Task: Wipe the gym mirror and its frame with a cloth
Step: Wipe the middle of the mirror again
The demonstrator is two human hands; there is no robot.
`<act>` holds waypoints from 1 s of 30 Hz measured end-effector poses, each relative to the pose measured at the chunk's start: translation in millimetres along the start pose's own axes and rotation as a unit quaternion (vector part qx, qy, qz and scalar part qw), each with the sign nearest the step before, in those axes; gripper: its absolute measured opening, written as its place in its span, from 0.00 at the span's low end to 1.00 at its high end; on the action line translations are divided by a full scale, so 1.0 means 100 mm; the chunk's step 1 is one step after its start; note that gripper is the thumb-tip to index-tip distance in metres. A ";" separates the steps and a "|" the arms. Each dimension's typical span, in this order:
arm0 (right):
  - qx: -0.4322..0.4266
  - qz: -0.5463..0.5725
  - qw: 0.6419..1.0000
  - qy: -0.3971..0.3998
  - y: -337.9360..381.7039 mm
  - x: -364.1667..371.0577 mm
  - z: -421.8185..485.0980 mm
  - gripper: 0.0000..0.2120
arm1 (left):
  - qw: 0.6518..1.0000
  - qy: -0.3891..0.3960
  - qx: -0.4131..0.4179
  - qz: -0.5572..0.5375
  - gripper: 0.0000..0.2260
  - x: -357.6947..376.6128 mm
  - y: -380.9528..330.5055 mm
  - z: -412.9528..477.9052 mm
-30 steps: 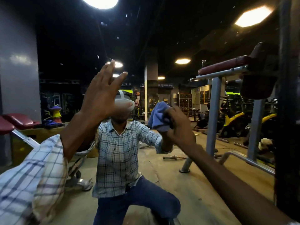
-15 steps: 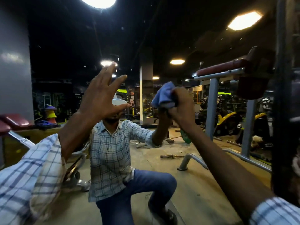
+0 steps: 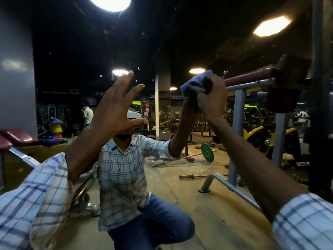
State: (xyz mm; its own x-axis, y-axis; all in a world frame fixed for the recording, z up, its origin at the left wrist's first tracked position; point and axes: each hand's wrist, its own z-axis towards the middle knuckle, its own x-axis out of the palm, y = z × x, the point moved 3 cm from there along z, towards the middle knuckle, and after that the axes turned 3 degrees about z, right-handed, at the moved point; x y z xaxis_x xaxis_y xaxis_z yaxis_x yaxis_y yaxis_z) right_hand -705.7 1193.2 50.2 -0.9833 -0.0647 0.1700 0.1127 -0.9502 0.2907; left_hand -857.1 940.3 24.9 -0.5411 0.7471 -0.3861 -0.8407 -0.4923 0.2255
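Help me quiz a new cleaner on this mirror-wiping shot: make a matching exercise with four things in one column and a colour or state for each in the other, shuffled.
Column 1
1. left hand
2. right hand
3. cloth
4. weight plate on the floor

Column 2
A. blue
B. fingers spread, holding nothing
C. green
D. fingers curled, gripping something

Pairs: 1-B, 2-D, 3-A, 4-C
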 end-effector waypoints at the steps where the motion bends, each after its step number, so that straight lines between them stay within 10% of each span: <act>1: -0.069 0.003 0.996 0.063 0.11 0.06 -0.07 0.13 | 1.000 0.001 -0.002 0.001 0.48 0.00 -0.01 0.00; 4: -0.211 0.011 0.947 0.244 0.30 0.15 -0.19 0.15 | 1.000 0.004 -0.012 -0.002 0.48 -0.01 -0.03 0.02; 11: -0.004 0.017 1.000 -0.013 0.01 0.04 0.48 0.16 | 0.999 0.019 -0.034 0.025 0.47 -0.09 -0.16 0.04; 16: -0.274 0.067 0.932 0.228 0.42 0.21 0.22 0.12 | 0.998 0.021 -0.042 0.033 0.47 -0.11 -0.18 0.05; 22: -0.032 0.016 0.999 0.004 -0.04 -0.05 1.10 0.15 | 0.995 0.042 -0.061 0.060 0.47 -0.13 -0.23 0.07; 27: -0.262 0.094 0.937 0.209 0.40 0.18 0.48 0.11 | 0.994 0.044 -0.061 0.079 0.48 -0.18 -0.28 0.06; 30: -0.177 0.107 0.970 0.124 0.35 0.12 0.75 0.13 | 0.992 0.039 -0.087 0.088 0.49 -0.23 -0.20 0.00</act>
State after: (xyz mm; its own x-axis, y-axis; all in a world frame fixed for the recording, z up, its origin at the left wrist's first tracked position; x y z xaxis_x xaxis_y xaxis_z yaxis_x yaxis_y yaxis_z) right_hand -702.7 1182.3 132.7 -0.9518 -0.3021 -0.0534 0.3056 -0.9491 -0.0763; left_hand -827.6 932.7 29.1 -0.6704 0.6088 -0.4241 -0.7131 -0.6867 0.1414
